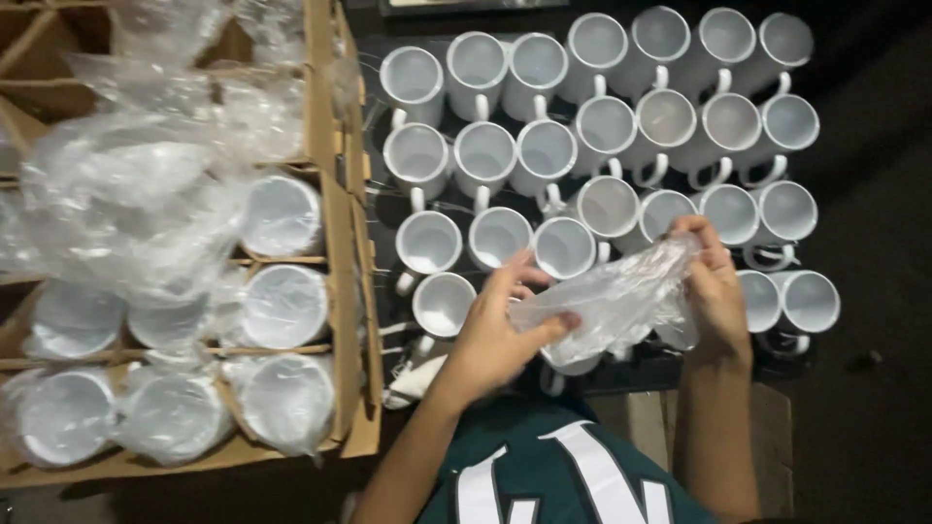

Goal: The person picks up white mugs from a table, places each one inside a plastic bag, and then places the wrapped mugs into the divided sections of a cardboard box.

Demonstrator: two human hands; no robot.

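Note:
My left hand (495, 335) and my right hand (714, 281) both grip a clear plastic bag (607, 301) stretched between them, with a white mug (573, 364) partly showing under it. They hover over the near edge of a group of several bare white mugs (544, 150) set upright in rows on a dark surface. The mug closest to my left hand (444, 304) stands just to its left.
A cardboard box (340, 252) with dividers fills the left side. It holds several white mugs wrapped in plastic (282, 306) and a heap of loose clear bags (126, 194). A dark floor (874, 388) lies to the right. My green shirt (553, 475) fills the bottom.

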